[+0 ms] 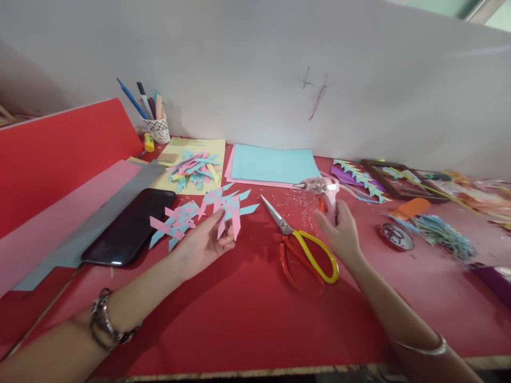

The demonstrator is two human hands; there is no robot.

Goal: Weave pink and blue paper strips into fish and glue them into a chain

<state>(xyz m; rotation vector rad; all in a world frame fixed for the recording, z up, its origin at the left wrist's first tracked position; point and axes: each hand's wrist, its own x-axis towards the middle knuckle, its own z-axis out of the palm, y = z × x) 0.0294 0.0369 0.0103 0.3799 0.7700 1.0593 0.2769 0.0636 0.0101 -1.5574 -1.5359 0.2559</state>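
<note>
My left hand [213, 234] pinches a woven piece of pink and light-blue paper strips [231, 207], held above the red table. Other woven paper pieces [179, 221] lie just beyond and to the left of that hand. In my right hand [341, 231] is a pink glue gun [325, 189], its metal nozzle pointing left, toward the woven piece but apart from it. A pair of scissors [297, 242] with one yellow and one red handle lies between my hands, blades toward the back left.
A black phone [130, 226] lies at left. Behind are a pile of paper strips [195, 170], blue sheets [275, 164] and a pen cup [157, 129]. To the right lie a wooden frame [431, 195], a small round dish [395, 236] and a thread bundle [443, 235]. A white wall [255, 80] bounds the back.
</note>
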